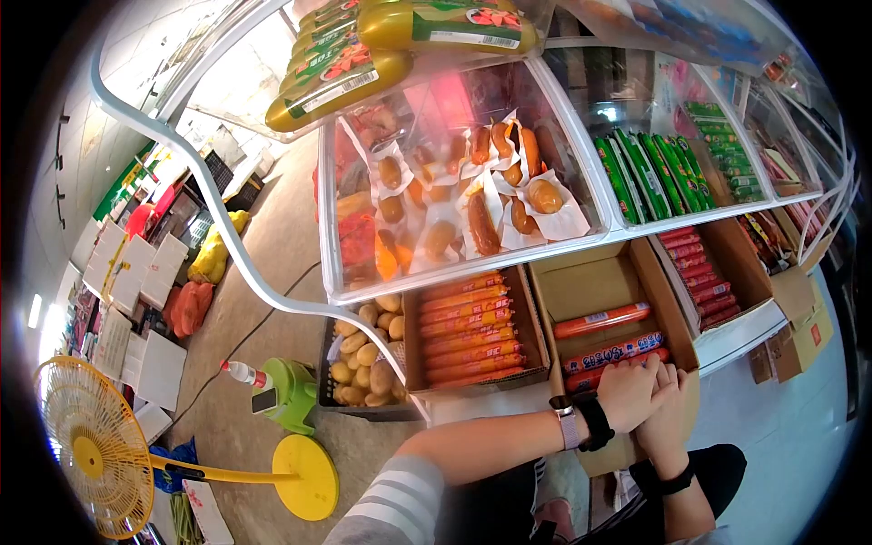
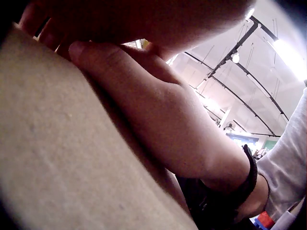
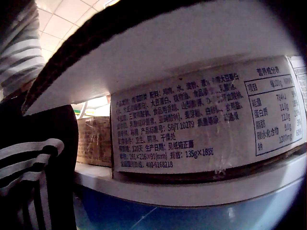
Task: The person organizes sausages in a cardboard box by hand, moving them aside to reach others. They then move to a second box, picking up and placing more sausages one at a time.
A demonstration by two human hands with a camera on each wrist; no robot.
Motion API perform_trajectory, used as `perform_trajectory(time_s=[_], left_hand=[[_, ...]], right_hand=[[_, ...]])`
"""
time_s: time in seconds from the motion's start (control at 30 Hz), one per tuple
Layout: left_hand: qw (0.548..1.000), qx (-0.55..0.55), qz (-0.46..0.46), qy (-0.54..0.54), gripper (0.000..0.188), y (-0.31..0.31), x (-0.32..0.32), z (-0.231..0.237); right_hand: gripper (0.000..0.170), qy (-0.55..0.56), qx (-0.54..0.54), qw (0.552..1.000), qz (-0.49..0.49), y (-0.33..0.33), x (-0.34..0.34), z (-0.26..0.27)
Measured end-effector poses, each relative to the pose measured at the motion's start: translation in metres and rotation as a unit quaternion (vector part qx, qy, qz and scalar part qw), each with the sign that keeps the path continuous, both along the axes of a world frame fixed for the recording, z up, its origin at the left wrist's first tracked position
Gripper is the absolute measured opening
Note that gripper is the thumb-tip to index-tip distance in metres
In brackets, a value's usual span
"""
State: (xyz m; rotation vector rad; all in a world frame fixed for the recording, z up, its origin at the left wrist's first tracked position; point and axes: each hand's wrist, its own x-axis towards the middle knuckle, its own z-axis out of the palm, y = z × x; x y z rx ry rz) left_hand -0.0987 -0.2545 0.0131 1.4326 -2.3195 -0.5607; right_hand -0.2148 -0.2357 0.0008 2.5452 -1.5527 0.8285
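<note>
In the head view both hands meet over the near right corner of an open brown carton. The left hand overlaps the right hand, and their fingers lie beside the packs. Whether they grip anything is hidden. An orange-red pack, a blue-and-red pack and a red pack lie in this carton. In the left wrist view the right hand's thumb rests at the edge of brown cardboard. The right wrist view shows a printed carton side and no hand.
Left of the carton stand a carton of orange packs and a crate of potatoes; right of it, one of red packs. Above is a clear-lidded case with sausages. A yellow fan and green stool stand left.
</note>
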Motion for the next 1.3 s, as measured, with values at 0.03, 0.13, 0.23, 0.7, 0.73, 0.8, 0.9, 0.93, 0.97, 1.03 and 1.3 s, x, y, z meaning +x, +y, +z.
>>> perform_trajectory(time_s=[0.03,0.13,0.23,0.7,0.73,0.8,0.9,0.93,0.97,1.03,1.3], left_hand=[[1.0,0.002,0.001,-0.001,0.044,0.0,0.0,0.0],[1.0,0.001,0.006,-0.001,0.044,0.001,-0.001,0.002],[1.0,0.004,0.006,-0.014,0.044,0.003,0.001,0.008],[0.996,0.081,-0.017,0.037,0.047,-0.002,0.009,0.026],[0.996,0.084,-0.019,0.037,0.047,-0.003,0.01,0.027],[0.995,0.079,-0.027,0.049,0.05,-0.003,0.014,0.031],[0.991,0.13,-0.025,0.004,0.055,-0.004,0.021,0.048],[0.991,0.132,-0.028,0.011,0.055,-0.004,0.023,0.05],[0.987,0.153,-0.046,0.0,0.059,-0.003,0.026,0.05],[0.982,0.155,-0.092,-0.063,0.057,0.0,0.023,0.046],[0.975,-0.097,-0.043,-0.197,0.033,0.032,-0.004,0.005]], right_hand=[[0.029,0.0,0.0,1.0,0.0,0.0,0.0,0.0],[0.03,-0.003,0.006,1.0,0.005,0.0,-0.001,-0.001],[0.033,0.002,0.017,1.0,0.001,0.0,-0.002,0.0],[0.035,-0.029,0.036,0.999,0.023,0.002,-0.009,-0.005],[0.035,-0.029,0.038,0.999,0.021,0.002,-0.009,-0.002],[0.034,-0.017,0.053,0.998,0.033,0.004,-0.01,0.004],[0.036,-0.026,0.104,0.993,0.041,0.01,-0.017,0.019],[0.036,-0.019,0.107,0.993,0.039,0.011,-0.025,0.028],[0.038,-0.003,0.12,0.99,0.081,0.012,-0.035,0.04],[0.042,-0.018,0.154,0.981,0.119,0.016,-0.052,0.058],[0.03,-0.062,0.126,0.99,0.03,0.006,-0.088,0.063]])
